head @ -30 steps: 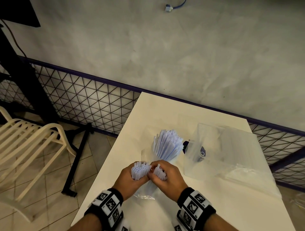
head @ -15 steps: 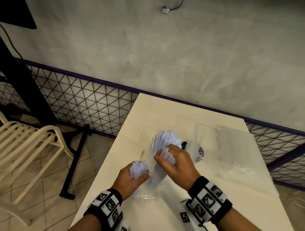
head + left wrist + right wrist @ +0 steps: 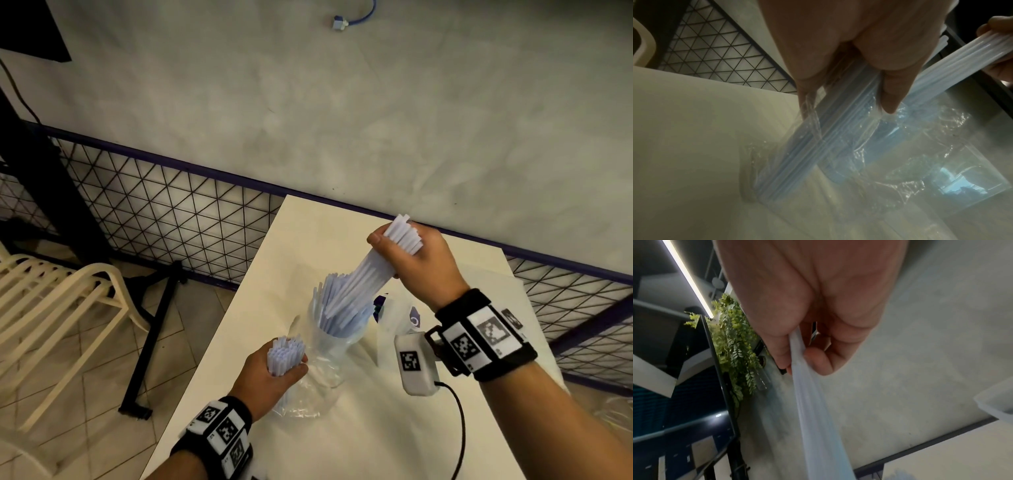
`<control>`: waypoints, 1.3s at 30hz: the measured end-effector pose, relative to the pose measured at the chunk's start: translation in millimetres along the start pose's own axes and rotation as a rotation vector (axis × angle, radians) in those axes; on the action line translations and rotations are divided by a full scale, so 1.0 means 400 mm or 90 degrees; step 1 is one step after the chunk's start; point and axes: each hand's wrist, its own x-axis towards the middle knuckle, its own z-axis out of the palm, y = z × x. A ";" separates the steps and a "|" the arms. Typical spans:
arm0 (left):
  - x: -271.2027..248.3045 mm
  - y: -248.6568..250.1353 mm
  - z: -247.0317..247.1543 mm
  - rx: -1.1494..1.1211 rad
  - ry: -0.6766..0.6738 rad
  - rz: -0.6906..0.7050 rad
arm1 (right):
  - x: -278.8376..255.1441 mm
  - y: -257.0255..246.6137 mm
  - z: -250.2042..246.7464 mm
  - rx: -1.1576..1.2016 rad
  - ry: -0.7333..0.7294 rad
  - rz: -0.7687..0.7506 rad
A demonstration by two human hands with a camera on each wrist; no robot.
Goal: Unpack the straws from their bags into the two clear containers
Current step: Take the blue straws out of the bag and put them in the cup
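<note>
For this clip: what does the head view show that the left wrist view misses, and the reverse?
Head only: the clear container full of upright straws, the pale chair, and both wrist bands.
Left wrist only: the crinkled bag round the straws below the left hand.
Both: the left hand gripping bagged straws, the right hand gripping a lifted bundle, the table, and the mesh fence.

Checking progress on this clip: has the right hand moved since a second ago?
Yes. The right hand, gripping a bunch of straws, has risen away from the left hand, toward the table's far edge, above the container.
</note>
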 end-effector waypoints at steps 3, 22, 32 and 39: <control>-0.001 0.005 0.001 -0.001 0.006 0.001 | -0.003 0.021 0.027 -0.060 -0.009 -0.018; 0.002 0.007 0.003 0.029 0.000 0.038 | -0.133 0.168 0.168 -0.419 -0.235 -0.131; -0.001 0.006 0.004 0.018 0.011 0.041 | -0.094 0.163 0.223 -0.459 -0.195 -0.179; 0.007 -0.001 0.007 0.015 0.006 0.054 | -0.057 0.182 0.243 -0.452 -0.033 -0.129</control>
